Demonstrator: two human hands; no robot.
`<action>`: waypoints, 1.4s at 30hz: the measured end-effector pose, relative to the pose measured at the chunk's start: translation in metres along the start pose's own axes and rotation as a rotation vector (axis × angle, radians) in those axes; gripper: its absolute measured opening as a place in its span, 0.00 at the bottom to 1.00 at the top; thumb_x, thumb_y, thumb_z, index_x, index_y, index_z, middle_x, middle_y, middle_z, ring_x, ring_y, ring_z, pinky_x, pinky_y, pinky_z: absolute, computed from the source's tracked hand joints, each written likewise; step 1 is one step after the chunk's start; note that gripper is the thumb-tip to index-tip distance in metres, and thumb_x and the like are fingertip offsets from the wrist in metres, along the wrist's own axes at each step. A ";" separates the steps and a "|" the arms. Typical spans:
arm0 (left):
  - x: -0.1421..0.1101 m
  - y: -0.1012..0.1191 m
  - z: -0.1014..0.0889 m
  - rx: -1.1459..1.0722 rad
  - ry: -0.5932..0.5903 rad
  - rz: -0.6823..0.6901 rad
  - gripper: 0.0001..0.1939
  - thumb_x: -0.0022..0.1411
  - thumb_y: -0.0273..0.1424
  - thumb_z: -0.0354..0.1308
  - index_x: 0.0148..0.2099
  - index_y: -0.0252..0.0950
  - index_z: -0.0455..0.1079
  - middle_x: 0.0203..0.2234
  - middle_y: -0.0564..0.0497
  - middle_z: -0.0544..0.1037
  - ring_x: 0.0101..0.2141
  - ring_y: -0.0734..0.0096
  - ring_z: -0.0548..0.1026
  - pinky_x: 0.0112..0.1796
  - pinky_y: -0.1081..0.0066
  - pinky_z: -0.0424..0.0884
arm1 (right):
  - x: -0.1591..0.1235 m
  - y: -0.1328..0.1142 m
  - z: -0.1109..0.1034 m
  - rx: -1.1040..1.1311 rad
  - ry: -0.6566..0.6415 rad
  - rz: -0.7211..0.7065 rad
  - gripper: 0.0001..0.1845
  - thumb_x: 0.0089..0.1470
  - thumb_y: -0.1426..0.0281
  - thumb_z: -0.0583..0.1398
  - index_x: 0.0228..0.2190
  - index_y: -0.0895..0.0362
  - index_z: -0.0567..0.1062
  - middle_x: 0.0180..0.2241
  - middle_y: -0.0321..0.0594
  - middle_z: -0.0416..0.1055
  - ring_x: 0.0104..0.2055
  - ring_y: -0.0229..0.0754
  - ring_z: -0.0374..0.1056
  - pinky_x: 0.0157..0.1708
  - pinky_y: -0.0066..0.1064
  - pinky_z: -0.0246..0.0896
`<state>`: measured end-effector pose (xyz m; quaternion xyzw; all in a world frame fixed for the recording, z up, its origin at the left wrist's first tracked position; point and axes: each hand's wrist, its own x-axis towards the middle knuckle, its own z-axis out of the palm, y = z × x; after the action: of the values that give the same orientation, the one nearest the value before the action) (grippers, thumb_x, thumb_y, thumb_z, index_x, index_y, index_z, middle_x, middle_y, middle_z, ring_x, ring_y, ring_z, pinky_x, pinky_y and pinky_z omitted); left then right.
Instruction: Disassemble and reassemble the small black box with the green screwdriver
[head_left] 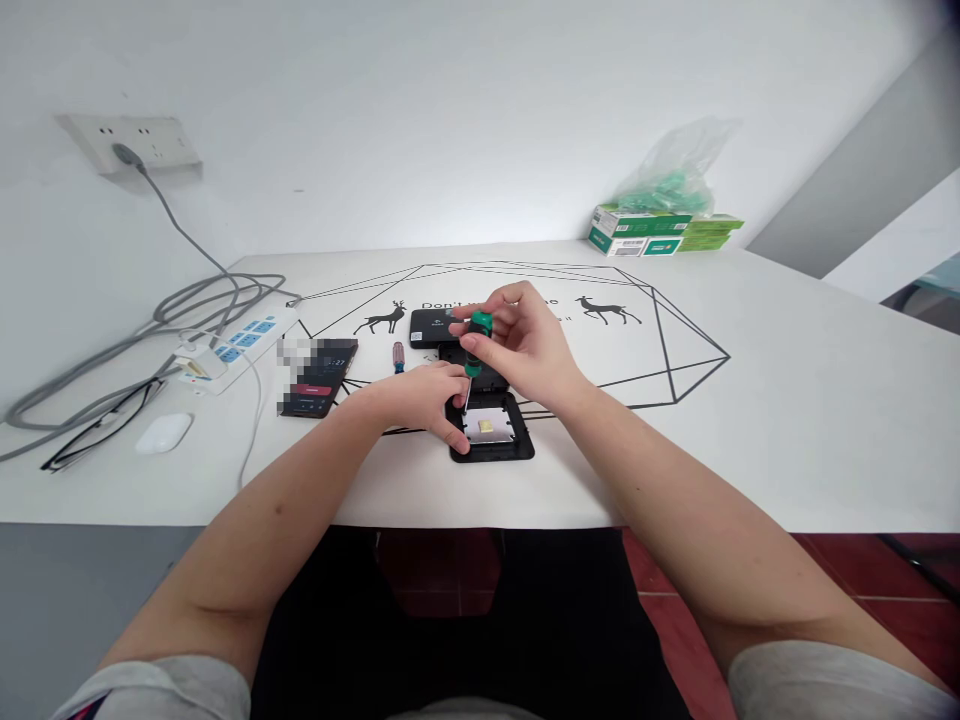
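My right hand [525, 345] is closed around the green and black handle of a screwdriver [480, 325]. Its thin shaft points down to the left side of an opened black device casing [517, 448] lying flat at the table's front. A silvery plate with a small yellowish square [486, 426] sits inside that casing. My left hand [439, 400] grips the casing's left edge, thumb low on the rim and fingers near the shaft. Behind are another black part, partly hidden by my hands, and a black cover [429, 328]. Whether the tip sits in a screw is too small to tell.
A second screwdriver [398, 357] lies left of the cover, near tiny loose pieces. Further left are a phone [324, 378], a power strip [251, 335] with coiled cable, glasses [101, 425] and a white earphone case [163, 433]. Green and white boxes [641, 230] stand back right.
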<state>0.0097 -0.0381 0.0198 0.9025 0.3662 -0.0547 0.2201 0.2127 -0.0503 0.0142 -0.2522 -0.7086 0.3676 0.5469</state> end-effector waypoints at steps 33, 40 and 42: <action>0.002 -0.003 0.003 0.048 -0.003 0.004 0.35 0.51 0.61 0.74 0.47 0.40 0.72 0.59 0.41 0.76 0.61 0.43 0.71 0.53 0.61 0.69 | 0.001 0.002 -0.006 -0.285 -0.017 -0.269 0.14 0.72 0.67 0.55 0.53 0.46 0.77 0.60 0.45 0.74 0.62 0.52 0.72 0.56 0.54 0.76; 0.001 -0.002 0.002 0.051 -0.006 0.011 0.34 0.51 0.60 0.75 0.47 0.40 0.73 0.70 0.41 0.69 0.67 0.40 0.66 0.58 0.60 0.67 | 0.006 0.002 -0.009 -0.342 0.090 -0.360 0.09 0.71 0.68 0.56 0.44 0.48 0.78 0.44 0.43 0.73 0.46 0.48 0.72 0.45 0.47 0.74; 0.001 -0.002 0.002 0.037 -0.005 0.015 0.34 0.52 0.60 0.75 0.47 0.40 0.73 0.67 0.41 0.72 0.65 0.41 0.68 0.56 0.60 0.68 | 0.005 0.002 -0.008 -0.273 0.091 -0.293 0.05 0.69 0.63 0.61 0.44 0.48 0.75 0.45 0.41 0.74 0.46 0.46 0.73 0.43 0.44 0.74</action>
<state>0.0088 -0.0371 0.0174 0.9090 0.3579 -0.0621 0.2045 0.2186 -0.0436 0.0168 -0.2344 -0.7556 0.1730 0.5867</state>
